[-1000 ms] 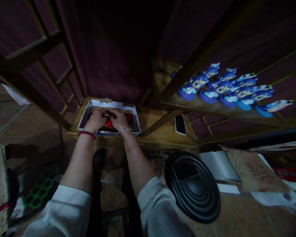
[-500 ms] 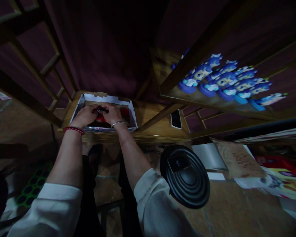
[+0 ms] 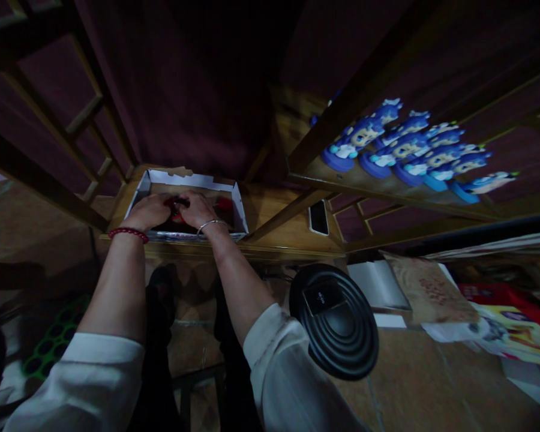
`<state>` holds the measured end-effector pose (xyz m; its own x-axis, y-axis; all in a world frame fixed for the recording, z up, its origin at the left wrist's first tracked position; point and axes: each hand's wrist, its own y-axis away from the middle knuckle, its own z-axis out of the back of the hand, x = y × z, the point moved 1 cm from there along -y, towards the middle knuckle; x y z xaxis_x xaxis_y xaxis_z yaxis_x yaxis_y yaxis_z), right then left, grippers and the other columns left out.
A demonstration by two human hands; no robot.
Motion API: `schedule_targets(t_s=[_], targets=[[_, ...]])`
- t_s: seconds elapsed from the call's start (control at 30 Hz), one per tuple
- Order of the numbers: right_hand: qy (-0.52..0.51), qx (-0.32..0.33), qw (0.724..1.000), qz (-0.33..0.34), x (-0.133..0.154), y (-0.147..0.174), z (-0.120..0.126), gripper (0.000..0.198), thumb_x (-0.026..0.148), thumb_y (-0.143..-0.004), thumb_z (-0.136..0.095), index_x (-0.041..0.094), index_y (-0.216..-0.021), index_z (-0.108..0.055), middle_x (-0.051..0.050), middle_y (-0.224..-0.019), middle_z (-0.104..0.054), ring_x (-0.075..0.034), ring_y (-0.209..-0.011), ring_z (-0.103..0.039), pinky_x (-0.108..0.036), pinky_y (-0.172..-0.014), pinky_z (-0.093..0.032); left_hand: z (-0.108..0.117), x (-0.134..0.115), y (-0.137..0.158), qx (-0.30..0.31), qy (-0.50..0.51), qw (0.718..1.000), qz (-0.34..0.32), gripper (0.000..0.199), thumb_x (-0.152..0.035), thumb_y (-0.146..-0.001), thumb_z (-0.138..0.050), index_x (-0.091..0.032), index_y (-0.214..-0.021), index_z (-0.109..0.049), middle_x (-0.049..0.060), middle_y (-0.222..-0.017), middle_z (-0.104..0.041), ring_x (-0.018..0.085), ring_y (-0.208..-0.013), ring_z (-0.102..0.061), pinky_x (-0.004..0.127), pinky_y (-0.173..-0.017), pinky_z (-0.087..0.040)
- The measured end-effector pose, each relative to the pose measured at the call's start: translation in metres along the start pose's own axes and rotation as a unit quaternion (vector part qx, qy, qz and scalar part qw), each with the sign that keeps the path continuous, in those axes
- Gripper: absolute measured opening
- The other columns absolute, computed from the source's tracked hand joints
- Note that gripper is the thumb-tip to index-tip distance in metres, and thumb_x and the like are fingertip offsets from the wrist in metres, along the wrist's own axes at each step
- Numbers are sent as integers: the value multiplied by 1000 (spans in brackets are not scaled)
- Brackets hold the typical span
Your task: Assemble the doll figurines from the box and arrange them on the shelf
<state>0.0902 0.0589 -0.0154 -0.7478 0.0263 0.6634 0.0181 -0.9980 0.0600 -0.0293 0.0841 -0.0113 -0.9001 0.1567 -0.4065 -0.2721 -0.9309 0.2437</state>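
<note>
A white cardboard box (image 3: 240, 207) without a lid over it sits on the wooden shelf (image 3: 274, 204). Inside it, my left hand (image 3: 152, 211), with a red bead bracelet at the wrist, has its fingers closed near a dark and red item (image 3: 177, 204). My right hand (image 3: 197, 207), a silver bangle on its wrist, meets the left from the other side, fingers curled on the same small dark and red item. Its kind is too dim to tell. Something red (image 3: 224, 204) lies in the box to the right of my right hand.
A phone (image 3: 318, 217) lies on the shelf to the right. Several blue figurines (image 3: 400, 147) stand on a higher shelf. On the floor side are a round black ribbed object (image 3: 342, 324), a brown bag (image 3: 427, 288) and colourful packages (image 3: 517, 324).
The view has shifted slightly. Both hands stay together inside the box, with small finger movements around the dark and red item.
</note>
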Motion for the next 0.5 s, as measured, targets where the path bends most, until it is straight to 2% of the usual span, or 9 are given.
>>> schedule_targets(t_s=[0.1,0.2,0.37,0.5], targets=[[-11,-6,1000,8,2,-3,-2,19,21,-76,-54,18,-93,-61,-3,-91,-65,-15,-86,-58,-27,-82,-44,1,1,1,26,-36,999,-15,36,-25,-73,-41,-19,-104,-57,9,-100,-63,25,-91,-58,29,-73,-43],[-23,-6,1000,20,5,-5,-2,20,19,-75,-54,17,-94,-61,-3,-91,-65,-15,-87,-58,-26,-83,-44,3,3,0,19,-32,999,-10,37,-25,-72,-41,-21,-106,-55,9,-101,-62,24,-91,-58,28,-71,-43],[-44,-20,997,53,6,-11,-3,19,18,-75,-55,20,-93,-61,-1,-95,-65,-14,-89,-57,-27,-84,-43,2,7,-1,-11,32,999,-11,37,-23,-70,-41,-19,-103,-57,9,-92,-64,22,-84,-59,26,-67,-44],[-44,-20,998,34,1,-16,-7,19,21,-73,-57,19,-91,-62,-2,-93,-66,-15,-88,-58,-27,-82,-44,-3,13,-5,-36,102,994,-17,35,-22,-69,-42,-19,-99,-61,6,-84,-65,18,-77,-59,23,-64,-44]])
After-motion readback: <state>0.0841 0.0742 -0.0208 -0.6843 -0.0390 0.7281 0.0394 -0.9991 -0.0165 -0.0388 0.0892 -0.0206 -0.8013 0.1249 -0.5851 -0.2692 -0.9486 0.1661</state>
